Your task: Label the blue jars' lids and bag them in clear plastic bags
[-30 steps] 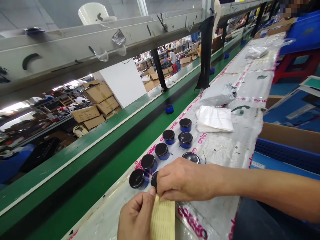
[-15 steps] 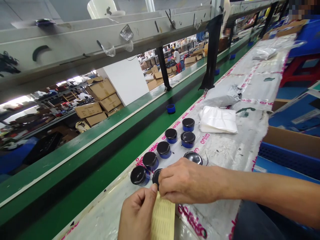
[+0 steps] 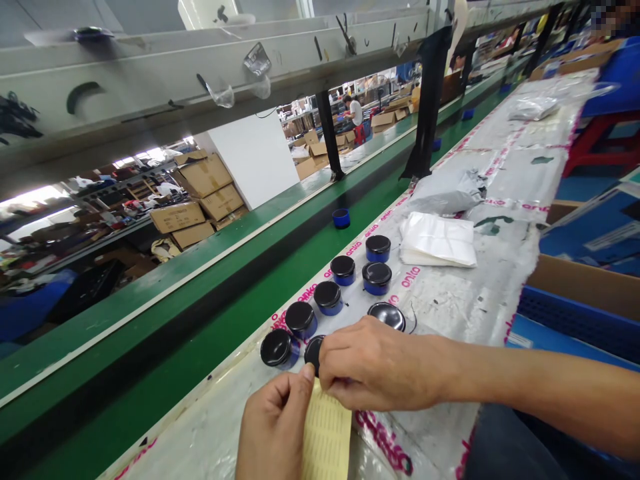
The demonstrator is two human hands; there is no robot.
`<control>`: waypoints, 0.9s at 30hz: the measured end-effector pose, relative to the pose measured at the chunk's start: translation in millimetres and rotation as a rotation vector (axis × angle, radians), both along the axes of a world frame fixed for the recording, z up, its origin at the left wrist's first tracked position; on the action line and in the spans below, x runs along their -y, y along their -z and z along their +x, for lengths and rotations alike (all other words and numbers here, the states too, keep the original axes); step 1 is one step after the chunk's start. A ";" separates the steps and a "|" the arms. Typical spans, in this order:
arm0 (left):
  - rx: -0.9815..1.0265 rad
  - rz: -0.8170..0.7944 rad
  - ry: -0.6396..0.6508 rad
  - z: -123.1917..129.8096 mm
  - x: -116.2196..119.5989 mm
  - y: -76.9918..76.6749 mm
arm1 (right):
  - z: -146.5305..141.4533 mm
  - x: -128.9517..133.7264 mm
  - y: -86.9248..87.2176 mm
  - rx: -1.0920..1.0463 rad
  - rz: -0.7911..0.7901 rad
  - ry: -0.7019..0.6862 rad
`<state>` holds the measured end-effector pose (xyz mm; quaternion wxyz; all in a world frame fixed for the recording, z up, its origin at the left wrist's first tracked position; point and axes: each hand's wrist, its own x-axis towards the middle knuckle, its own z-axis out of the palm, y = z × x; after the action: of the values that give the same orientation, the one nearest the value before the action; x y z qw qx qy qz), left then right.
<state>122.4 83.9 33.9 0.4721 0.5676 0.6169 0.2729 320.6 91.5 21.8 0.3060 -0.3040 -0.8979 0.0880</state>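
Note:
My left hand [image 3: 276, 420] pinches the edge of a yellow label sheet [image 3: 327, 433] with faint rows of print, thumb on top. Right beside it, my right hand [image 3: 373, 367] is closed at the sheet's upper corner; its fingertips are hidden, so I cannot tell whether they grip the sheet or a label. Just past my fingers sits a round black-topped piece [image 3: 313, 353], partly covered by my right hand. Several blue round pieces with glossy black tops, such as this one [image 3: 301, 319], stand in rows ahead. Behind my right hand lies a wider black disc [image 3: 387, 316] with a thin wire.
Beyond the pieces lie a stack of white plastic bags [image 3: 439, 240] and a grey plastic bag [image 3: 447, 190]. On the left runs a green conveyor belt [image 3: 280, 280] carrying a blue ring [image 3: 341, 218]. A black post [image 3: 429, 100] stands at its edge. Blue crates [image 3: 580, 327] are at right.
The view has shifted very slightly. Both hands stay at the label sheet in nearly the same pose, and the round pieces have not moved.

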 end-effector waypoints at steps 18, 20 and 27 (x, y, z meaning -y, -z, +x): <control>-0.020 -0.009 0.079 -1.3 0.2 7.7 | 7.1 1.4 -8.5 0.082 -0.097 -0.058; -0.029 -0.013 0.084 -0.6 0.2 6.9 | 7.7 1.2 -8.5 0.086 -0.097 -0.068; -0.079 -0.024 0.142 -1.2 -1.5 5.9 | 9.9 0.3 -5.4 0.093 -0.095 -0.099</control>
<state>121.1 85.4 28.0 0.4722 0.6144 0.5965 0.2090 330.6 91.2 27.2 0.2444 -0.2770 -0.9200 0.1311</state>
